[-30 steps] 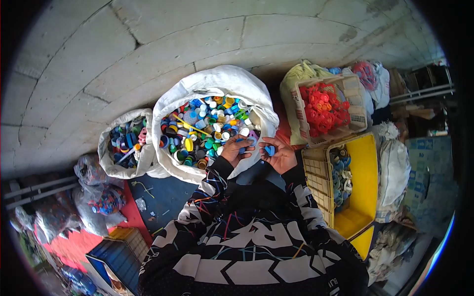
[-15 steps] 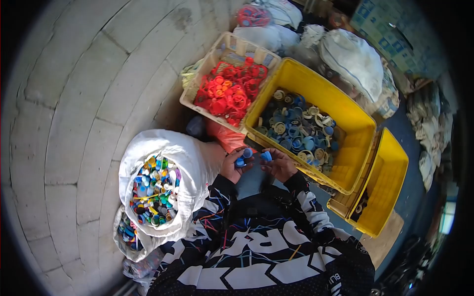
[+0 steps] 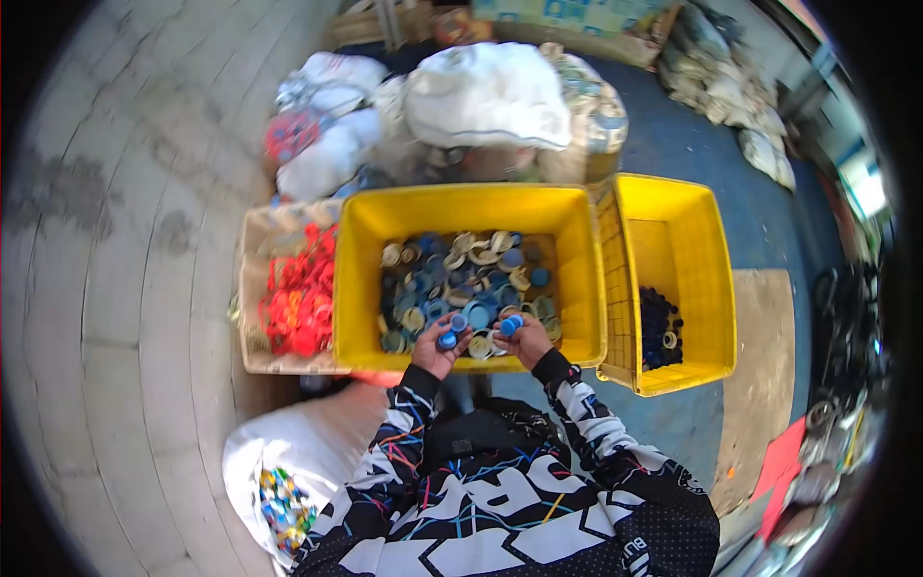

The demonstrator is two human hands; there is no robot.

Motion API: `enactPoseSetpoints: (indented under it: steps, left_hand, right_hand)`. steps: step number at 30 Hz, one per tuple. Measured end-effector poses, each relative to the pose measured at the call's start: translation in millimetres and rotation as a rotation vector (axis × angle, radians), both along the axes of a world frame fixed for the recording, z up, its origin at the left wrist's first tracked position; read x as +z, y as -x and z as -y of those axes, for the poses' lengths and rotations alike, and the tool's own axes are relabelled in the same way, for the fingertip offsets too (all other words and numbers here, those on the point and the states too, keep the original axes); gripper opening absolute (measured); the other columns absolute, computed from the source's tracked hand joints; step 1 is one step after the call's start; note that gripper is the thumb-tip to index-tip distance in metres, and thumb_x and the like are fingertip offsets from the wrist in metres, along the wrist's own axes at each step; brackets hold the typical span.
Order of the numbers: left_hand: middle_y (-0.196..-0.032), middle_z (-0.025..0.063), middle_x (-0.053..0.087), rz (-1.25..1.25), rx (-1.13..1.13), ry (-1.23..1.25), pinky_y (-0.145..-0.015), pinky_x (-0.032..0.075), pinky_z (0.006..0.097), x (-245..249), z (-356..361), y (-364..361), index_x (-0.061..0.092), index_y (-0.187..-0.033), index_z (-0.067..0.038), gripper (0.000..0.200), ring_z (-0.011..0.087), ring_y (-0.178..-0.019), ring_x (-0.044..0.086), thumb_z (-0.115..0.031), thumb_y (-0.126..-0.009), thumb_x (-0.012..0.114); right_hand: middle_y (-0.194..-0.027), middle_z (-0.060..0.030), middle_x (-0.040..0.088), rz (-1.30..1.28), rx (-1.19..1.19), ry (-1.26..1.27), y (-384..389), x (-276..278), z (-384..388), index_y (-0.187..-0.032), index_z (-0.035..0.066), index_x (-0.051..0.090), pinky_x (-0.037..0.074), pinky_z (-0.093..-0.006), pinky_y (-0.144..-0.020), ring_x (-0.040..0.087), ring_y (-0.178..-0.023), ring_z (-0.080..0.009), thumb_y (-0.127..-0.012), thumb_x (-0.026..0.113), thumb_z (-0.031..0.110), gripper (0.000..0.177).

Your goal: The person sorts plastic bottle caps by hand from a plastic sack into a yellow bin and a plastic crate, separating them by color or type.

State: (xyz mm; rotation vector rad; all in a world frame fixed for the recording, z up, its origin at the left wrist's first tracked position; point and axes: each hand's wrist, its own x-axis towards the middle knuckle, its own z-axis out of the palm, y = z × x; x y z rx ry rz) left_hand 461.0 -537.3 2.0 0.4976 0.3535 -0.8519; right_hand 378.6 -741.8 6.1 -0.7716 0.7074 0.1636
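Observation:
Blue bottle caps (image 3: 449, 338) rest in the curled fingers of my left hand (image 3: 435, 358), which is at the near rim of the large yellow bin (image 3: 569, 252). To its right, my right hand (image 3: 532, 344) pinches another blue bottle cap (image 3: 511, 325), perhaps more than one. Both hands are above the bin's near side, palms partly up. Beneath them the bin holds a heap of blue and cream caps (image 3: 481, 285). How deep the fingers reach over the heap is hard to tell.
Left is a pale crate (image 3: 252, 252) of red caps (image 3: 300, 306); right, a second yellow bin (image 3: 681, 252) with dark caps (image 3: 658, 332). A white sack (image 3: 322, 423) of mixed caps (image 3: 283, 507) stands at lower left. Stuffed white bags (image 3: 486, 96) lie behind, a block wall (image 3: 106, 317) at left.
My view and body have turned right, away from the sack. Both hands, still holding blue caps, have moved from beside the large yellow bin to over its near edge.

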Motion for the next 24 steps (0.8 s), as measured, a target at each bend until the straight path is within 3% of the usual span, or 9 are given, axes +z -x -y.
enactPoseSetpoints:
  steps: [6, 10, 12, 14, 16, 19, 22, 24]
  left_hand:
    - [-0.112, 0.0197, 0.055, -0.034, -0.161, 0.029, -0.095, 0.047, 0.044, -20, 27, -21, 0.046, -0.121, 0.004, 0.043, 0.0348, -0.105, 0.056, 0.001, -0.078, 0.048]
    - [-0.11, 0.0211, 0.055, -0.043, -0.189, -0.035, -0.098, 0.045, 0.0446, -33, 37, -30, 0.047, -0.115, 0.008, 0.041, 0.0355, -0.106, 0.055, 0.004, -0.075, 0.045]
    - [-0.11, 0.023, 0.055, -0.03, -0.192, -0.038, -0.101, 0.042, 0.0449, -33, 39, -30, 0.046, -0.113, 0.012, 0.039, 0.0374, -0.11, 0.053, 0.004, -0.075, 0.045]
    - [-0.109, 0.0242, 0.054, -0.183, -0.132, -0.117, -0.103, 0.04, 0.0466, -64, 33, -35, 0.045, -0.109, 0.015, 0.036, 0.0403, -0.117, 0.048, 0.004, -0.075, 0.046]
    - [-0.113, 0.0284, 0.052, -0.165, -0.148, -0.156, -0.104, 0.037, 0.0505, -76, 27, -35, 0.044, -0.105, 0.016, 0.032, 0.043, -0.123, 0.042, 0.002, -0.076, 0.047]
    - [-0.128, 0.0361, 0.039, -0.192, -0.082, -0.28, -0.105, 0.033, 0.0546, -83, 20, -29, 0.042, -0.103, 0.016, 0.033, 0.046, -0.126, 0.036, -0.005, -0.079, 0.052]
    - [-0.132, 0.0346, 0.035, -0.265, -0.02, -0.232, -0.105, 0.033, 0.0545, -83, 14, -22, 0.042, -0.104, 0.014, 0.034, 0.0468, -0.127, 0.034, -0.008, -0.081, 0.054]
    - [-0.121, 0.0266, 0.05, -0.246, 0.022, -0.273, -0.101, 0.039, 0.0513, -75, 10, -14, 0.05, -0.105, 0.007, 0.03, 0.0392, -0.118, 0.047, -0.012, -0.083, 0.054]
  right_hand:
    - [-0.097, -0.0124, 0.061, 0.004, -0.219, 0.034, 8, -28, 9, -0.103, 0.0, 0.057, 0.057, -0.0339, -0.072, 0.064, -0.084, -0.0231, -0.08, 0.046, -0.011, 0.028]
    - [-0.094, -0.0132, 0.063, -0.028, -0.186, 0.038, 2, -32, 13, -0.105, -0.003, 0.058, 0.056, -0.0297, -0.068, 0.065, -0.077, -0.0204, -0.086, 0.042, -0.004, 0.024]
    - [-0.095, -0.0144, 0.063, 0.001, -0.237, -0.042, 4, -75, 14, -0.111, -0.005, 0.054, 0.056, -0.0291, -0.064, 0.065, -0.073, -0.0202, -0.088, 0.044, -0.002, 0.025]
    - [-0.097, -0.0146, 0.062, -0.078, -0.249, 0.118, 4, -53, 5, -0.117, -0.006, 0.049, 0.056, -0.0294, -0.064, 0.065, -0.075, -0.0215, -0.089, 0.047, 0.001, 0.029]
    - [-0.1, -0.0153, 0.061, -0.062, -0.218, 0.084, 14, -58, 2, -0.124, -0.005, 0.043, 0.056, -0.0315, -0.066, 0.065, -0.077, -0.0229, -0.089, 0.049, 0.002, 0.035]
    - [-0.095, -0.0139, 0.061, -0.088, -0.209, 0.077, 30, -50, 1, -0.119, -0.003, 0.046, 0.055, -0.0319, -0.066, 0.063, -0.075, -0.0219, -0.088, 0.048, 0.0, 0.032]
    - [-0.083, -0.0122, 0.06, -0.108, -0.222, 0.057, 42, -51, 4, -0.112, -0.004, 0.05, 0.054, -0.0307, -0.059, 0.061, -0.067, -0.0198, -0.087, 0.051, 0.0, 0.025]
    - [-0.082, -0.0117, 0.06, -0.136, -0.164, 0.11, 45, -44, 5, -0.112, -0.003, 0.05, 0.053, -0.0305, -0.057, 0.061, -0.066, -0.0192, -0.086, 0.053, -0.001, 0.025]
